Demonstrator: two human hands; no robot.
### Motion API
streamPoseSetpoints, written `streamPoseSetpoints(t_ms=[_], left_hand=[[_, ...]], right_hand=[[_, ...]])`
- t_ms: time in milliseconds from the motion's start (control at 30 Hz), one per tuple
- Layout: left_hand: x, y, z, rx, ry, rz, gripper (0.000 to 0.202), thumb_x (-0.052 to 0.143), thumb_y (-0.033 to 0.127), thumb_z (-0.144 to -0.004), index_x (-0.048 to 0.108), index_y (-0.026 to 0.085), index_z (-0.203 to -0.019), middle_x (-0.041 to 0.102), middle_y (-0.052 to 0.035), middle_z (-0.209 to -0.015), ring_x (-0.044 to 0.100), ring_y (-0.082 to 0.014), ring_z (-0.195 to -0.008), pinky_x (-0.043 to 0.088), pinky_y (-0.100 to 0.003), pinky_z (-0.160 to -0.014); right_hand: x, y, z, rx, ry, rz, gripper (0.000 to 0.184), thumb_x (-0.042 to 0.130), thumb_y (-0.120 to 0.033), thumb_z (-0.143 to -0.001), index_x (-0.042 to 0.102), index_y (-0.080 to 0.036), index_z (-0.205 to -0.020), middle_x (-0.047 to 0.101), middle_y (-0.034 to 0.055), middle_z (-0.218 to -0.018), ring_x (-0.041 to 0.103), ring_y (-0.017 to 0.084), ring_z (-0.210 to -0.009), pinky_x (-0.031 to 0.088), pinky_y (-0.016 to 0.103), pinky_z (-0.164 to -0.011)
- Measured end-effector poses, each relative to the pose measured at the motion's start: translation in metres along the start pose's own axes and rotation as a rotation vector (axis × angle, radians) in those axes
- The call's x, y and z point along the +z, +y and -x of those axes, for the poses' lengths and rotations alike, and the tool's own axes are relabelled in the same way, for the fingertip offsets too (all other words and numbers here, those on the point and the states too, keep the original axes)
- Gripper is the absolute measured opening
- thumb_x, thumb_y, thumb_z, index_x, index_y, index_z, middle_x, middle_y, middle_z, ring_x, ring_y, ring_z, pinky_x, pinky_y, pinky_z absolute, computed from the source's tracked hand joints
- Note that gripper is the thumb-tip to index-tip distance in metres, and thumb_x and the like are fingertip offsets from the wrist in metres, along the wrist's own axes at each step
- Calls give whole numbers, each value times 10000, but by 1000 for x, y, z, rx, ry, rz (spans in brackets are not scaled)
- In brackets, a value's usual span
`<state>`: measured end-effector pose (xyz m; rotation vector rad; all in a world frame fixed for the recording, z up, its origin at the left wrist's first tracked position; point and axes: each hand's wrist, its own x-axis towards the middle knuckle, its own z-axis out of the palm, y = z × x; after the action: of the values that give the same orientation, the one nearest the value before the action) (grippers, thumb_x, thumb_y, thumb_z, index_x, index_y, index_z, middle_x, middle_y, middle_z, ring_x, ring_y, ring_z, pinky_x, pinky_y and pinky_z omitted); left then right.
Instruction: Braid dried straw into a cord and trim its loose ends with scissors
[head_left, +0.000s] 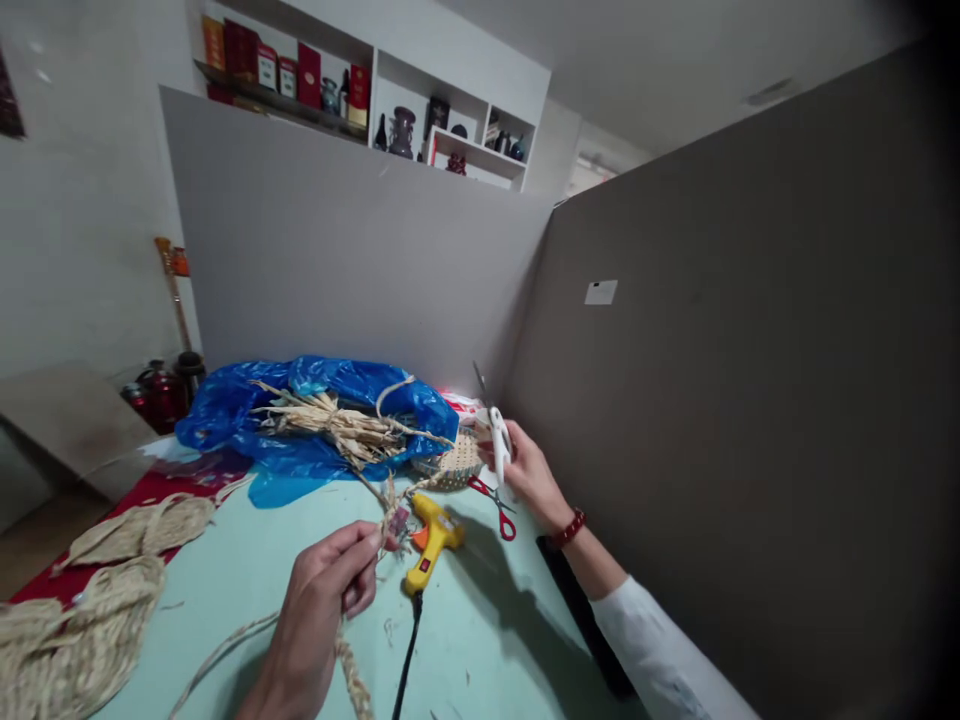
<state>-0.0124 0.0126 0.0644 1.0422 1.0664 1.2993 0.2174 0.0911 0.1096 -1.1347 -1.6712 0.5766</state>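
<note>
My left hand [330, 585] is closed in a pinch on a braided straw cord [352, 680], whose loose strands stick up above the fingers and whose braid hangs down below. In my right hand [529, 470] is a pair of white-handled scissors [499, 440], held up with the blades pointing up and away from the braid. Between the hands a yellow glue gun [433, 545] lies on the pale green table cover, its black cord running toward me. Red-handled scissors [496, 505] lie just below my right hand.
A blue plastic bag [232, 410] holding a bundle of dry straw [337, 425] lies at the back, beside a woven basket [457, 462]. Woven straw pieces [90, 640] lie at left. Grey partitions [360, 260] stand behind and at right. A long black bar [581, 610] lies at right.
</note>
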Motion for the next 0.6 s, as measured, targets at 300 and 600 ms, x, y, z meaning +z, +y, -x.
streamPoseSetpoints(t_ms=[300, 600], left_hand=[[9, -9, 2, 29, 96, -64, 327, 642, 486, -794, 654, 161, -831, 465, 56, -537, 342, -85, -500, 268, -177, -450], [11, -9, 11, 90, 209, -90, 266, 694, 412, -760, 704, 183, -894, 603, 16, -582, 450, -108, -518, 354, -201, -477]], right_hand=[[-3, 34, 72, -73, -242, 241, 392, 610, -208, -780, 559, -210, -1169, 560, -31, -666, 465, 138, -534, 374, 243, -536], [5, 40, 90, -452, -348, 646, 722, 482, -120, -616, 478, -173, -1336, 597, 35, -644, 547, 210, -556, 337, 309, -513]])
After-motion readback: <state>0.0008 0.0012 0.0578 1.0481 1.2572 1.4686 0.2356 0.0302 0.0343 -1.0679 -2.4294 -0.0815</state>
